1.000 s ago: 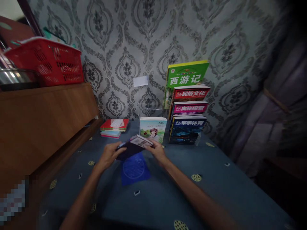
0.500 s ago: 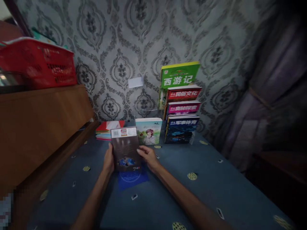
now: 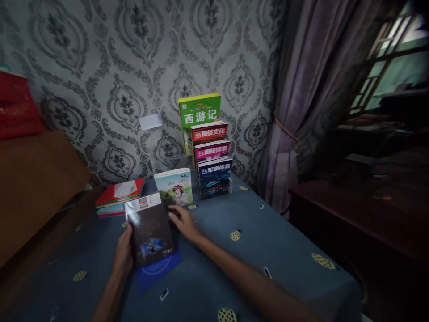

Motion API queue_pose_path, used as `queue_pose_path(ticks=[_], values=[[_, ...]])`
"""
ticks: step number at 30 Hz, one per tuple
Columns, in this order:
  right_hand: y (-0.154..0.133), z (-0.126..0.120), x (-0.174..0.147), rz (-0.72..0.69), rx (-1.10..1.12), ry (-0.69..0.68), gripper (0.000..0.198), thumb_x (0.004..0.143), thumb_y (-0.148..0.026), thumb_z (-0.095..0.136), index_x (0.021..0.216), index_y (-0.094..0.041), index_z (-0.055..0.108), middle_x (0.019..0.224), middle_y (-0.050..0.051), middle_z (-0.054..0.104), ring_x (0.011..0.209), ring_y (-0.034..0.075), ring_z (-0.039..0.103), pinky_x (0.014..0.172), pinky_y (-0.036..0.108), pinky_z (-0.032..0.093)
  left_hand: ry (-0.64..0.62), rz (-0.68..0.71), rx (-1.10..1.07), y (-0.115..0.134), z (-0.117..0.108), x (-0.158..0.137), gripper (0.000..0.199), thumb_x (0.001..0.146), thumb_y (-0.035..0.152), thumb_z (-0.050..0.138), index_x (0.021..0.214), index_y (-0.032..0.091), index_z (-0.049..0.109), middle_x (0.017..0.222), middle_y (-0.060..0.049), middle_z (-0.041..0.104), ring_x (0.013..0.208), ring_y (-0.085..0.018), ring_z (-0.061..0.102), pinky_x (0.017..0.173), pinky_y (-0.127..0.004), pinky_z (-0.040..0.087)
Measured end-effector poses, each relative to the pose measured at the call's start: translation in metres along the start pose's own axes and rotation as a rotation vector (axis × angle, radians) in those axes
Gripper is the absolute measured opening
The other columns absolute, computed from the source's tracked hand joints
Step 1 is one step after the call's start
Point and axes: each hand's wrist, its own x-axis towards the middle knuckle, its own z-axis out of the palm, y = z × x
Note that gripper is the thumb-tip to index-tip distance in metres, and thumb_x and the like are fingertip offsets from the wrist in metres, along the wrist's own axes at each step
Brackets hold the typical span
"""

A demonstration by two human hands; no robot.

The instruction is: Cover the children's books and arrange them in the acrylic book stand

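Note:
A dark brown book (image 3: 150, 232) with a white barcode strip along its top is held tilted in my left hand (image 3: 124, 252), the thumb on its left edge. Just off the book's right edge is my right hand (image 3: 184, 223), open, its fingers apart and curved slightly. Under the dark book, a blue sheet or booklet (image 3: 161, 270) lies partly covered on the table. Behind my right hand, light-green books (image 3: 174, 188) with a drawn figure on the front stand in a clear rack. To their left, a stack of coloured books (image 3: 115, 203) carries a white paper on top.
Right of the light-green books, a dark blue book (image 3: 215, 179), a purple one (image 3: 212, 151), a red one (image 3: 210, 133) and a green one (image 3: 200, 109) rise in tiers. A wooden panel (image 3: 40, 179) bounds the left; a purple curtain (image 3: 288, 116) hangs beyond the patterned blue tablecloth (image 3: 275, 241).
The view has turned right, bringing a window into sight. My right hand has come off the book's edge, while my left hand still holds the book, now more tilted.

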Motion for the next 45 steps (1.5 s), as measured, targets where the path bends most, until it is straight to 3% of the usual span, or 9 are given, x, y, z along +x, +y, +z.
queue_pose_path(ticks=[4, 10, 21, 26, 31, 34, 37, 41, 45], values=[[-0.004, -0.015, 0.016, -0.037, -0.401, 0.044, 0.042, 0.09, -0.017, 0.045, 0.13, -0.015, 0.055, 0.141, 0.014, 0.052, 0.129, 0.023, 0.051, 0.108, 0.038, 0.041, 0.039, -0.015, -0.019, 0.002, 0.003, 0.0, 0.025, 0.086, 0.035, 0.064, 0.098, 0.014, 0.07, 0.084, -0.006, 0.078, 0.081, -0.023, 0.075, 0.08, -0.035, 0.061], [-0.015, -0.021, 0.022, 0.129, -0.8, -0.12, 0.042, 0.093, -0.016, 0.042, 0.134, -0.018, 0.05, 0.141, 0.013, 0.049, 0.106, 0.024, 0.062, 0.086, 0.036, 0.052, 0.055, -0.027, -0.004, 0.004, 0.004, -0.004, 0.023, 0.091, 0.031, 0.056, 0.097, 0.013, 0.07, 0.082, -0.007, 0.077, 0.087, -0.023, 0.075, 0.084, -0.035, 0.06], [-0.013, -0.022, 0.028, 0.133, -0.892, -0.115, 0.034, 0.093, -0.017, 0.044, 0.125, -0.024, 0.053, 0.133, 0.01, 0.053, 0.106, 0.023, 0.062, 0.08, 0.031, 0.052, 0.041, -0.172, -0.029, 0.004, -0.001, -0.003, 0.035, 0.085, 0.031, 0.063, 0.114, 0.013, 0.069, 0.087, -0.009, 0.079, 0.092, -0.028, 0.075, 0.083, -0.037, 0.061], [-0.001, -0.055, 0.03, 0.04, -0.835, -0.028, 0.036, 0.09, -0.013, 0.046, 0.123, -0.024, 0.055, 0.125, 0.008, 0.055, 0.104, 0.019, 0.062, 0.084, 0.027, 0.051, 0.0, -0.215, -0.033, 0.0, -0.006, 0.001, 0.042, 0.086, 0.04, 0.063, 0.12, 0.016, 0.068, 0.093, -0.008, 0.079, 0.094, -0.028, 0.074, 0.086, -0.037, 0.06], [0.009, -0.102, 0.031, -0.173, -0.752, 0.183, 0.032, 0.091, -0.011, 0.042, 0.114, -0.022, 0.061, 0.114, 0.009, 0.058, 0.1, 0.019, 0.062, 0.085, 0.029, 0.051, 0.001, -0.255, -0.026, 0.005, -0.002, -0.003, 0.043, 0.086, 0.041, 0.061, 0.121, 0.018, 0.068, 0.099, -0.008, 0.079, 0.095, -0.028, 0.074, 0.088, -0.037, 0.059], [0.002, -0.132, 0.042, -0.344, -0.761, 0.287, 0.034, 0.091, -0.01, 0.04, 0.114, -0.021, 0.062, 0.11, 0.009, 0.06, 0.102, 0.02, 0.06, 0.088, 0.031, 0.05, -0.011, -0.284, -0.035, 0.006, -0.002, -0.003, 0.044, 0.087, 0.042, 0.06, 0.121, 0.017, 0.067, 0.099, -0.009, 0.078, 0.095, -0.029, 0.074, 0.087, -0.037, 0.059], [-0.019, -0.161, 0.066, -0.472, -0.918, 0.346, 0.031, 0.094, -0.014, 0.04, 0.115, -0.02, 0.063, 0.113, 0.011, 0.062, 0.108, 0.024, 0.056, 0.095, 0.038, 0.046, -0.046, -0.298, -0.042, 0.004, -0.006, 0.0, 0.045, 0.085, 0.044, 0.063, 0.12, 0.016, 0.067, 0.097, -0.01, 0.078, 0.095, -0.03, 0.074, 0.084, -0.038, 0.06], [-0.046, -0.186, 0.103, -0.377, -1.236, 0.284, 0.027, 0.098, -0.028, 0.045, 0.111, -0.017, 0.066, 0.11, 0.012, 0.065, 0.105, 0.028, 0.054, 0.094, 0.042, 0.041, -0.054, -0.288, -0.054, 0.002, -0.007, 0.0, 0.043, 0.085, 0.044, 0.062, 0.116, 0.015, 0.069, 0.092, -0.01, 0.079, 0.092, -0.03, 0.074, 0.082, -0.039, 0.06], [-0.045, -0.194, 0.117, -0.288, -1.39, 0.163, 0.031, 0.101, -0.032, 0.041, 0.11, -0.019, 0.068, 0.105, 0.01, 0.069, 0.103, 0.025, 0.055, 0.094, 0.039, 0.036, -0.032, -0.25, -0.048, 0.003, -0.004, -0.003, 0.039, 0.084, 0.04, 0.064, 0.111, 0.013, 0.071, 0.088, -0.011, 0.079, 0.091, -0.031, 0.075, 0.081, -0.04, 0.06]])
